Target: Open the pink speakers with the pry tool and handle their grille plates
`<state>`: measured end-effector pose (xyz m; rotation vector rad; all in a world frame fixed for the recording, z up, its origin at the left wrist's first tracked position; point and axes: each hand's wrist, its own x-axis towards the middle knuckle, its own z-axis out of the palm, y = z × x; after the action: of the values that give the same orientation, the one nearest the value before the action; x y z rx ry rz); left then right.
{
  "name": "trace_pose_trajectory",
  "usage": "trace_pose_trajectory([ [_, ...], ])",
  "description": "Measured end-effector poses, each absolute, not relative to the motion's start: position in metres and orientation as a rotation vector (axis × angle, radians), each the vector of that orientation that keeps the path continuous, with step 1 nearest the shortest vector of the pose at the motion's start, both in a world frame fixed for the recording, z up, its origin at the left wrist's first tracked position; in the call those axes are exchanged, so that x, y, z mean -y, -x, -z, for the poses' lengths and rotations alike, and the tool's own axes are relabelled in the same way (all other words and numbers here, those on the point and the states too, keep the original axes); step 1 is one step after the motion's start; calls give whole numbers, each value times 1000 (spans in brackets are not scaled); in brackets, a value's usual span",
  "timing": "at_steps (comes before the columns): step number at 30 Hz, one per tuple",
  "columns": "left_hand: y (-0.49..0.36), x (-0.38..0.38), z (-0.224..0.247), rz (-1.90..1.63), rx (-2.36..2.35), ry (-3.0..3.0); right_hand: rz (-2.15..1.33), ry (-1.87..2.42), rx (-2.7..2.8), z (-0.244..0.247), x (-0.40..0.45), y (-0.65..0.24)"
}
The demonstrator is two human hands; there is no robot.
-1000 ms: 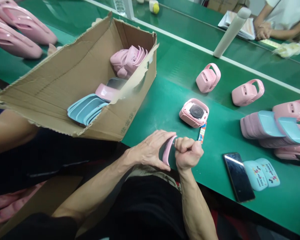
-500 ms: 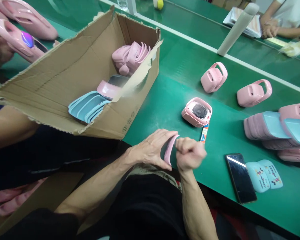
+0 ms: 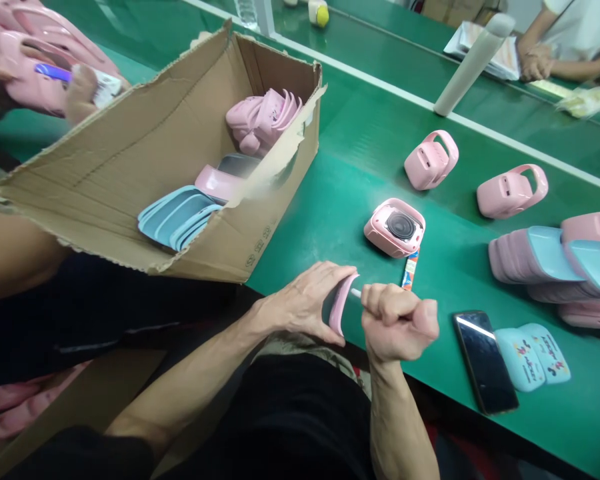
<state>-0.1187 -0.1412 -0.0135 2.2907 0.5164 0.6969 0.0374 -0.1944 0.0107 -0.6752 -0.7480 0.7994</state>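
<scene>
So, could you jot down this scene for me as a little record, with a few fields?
Left hand: holds a curved pink plastic shell
Right hand: fist around a thin white stick pointing at the shell
Nearby: a pink speaker and a phone on the green bench
Box: a cardboard box with pink and blue shells inside
Other people: a co-worker's hand at a pink shell, far left; another person's clasped hands, far right

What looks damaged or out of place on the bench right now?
The cardboard box looks damaged: its near wall is torn, leaving a ragged edge above the blue plastic shells inside.
</scene>
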Motion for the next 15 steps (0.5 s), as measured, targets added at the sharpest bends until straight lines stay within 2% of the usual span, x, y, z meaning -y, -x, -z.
trace_pose_trajectory([
  [15,118,141,16,-698,-526,-2314,-783,742,656,-7,187,-36],
])
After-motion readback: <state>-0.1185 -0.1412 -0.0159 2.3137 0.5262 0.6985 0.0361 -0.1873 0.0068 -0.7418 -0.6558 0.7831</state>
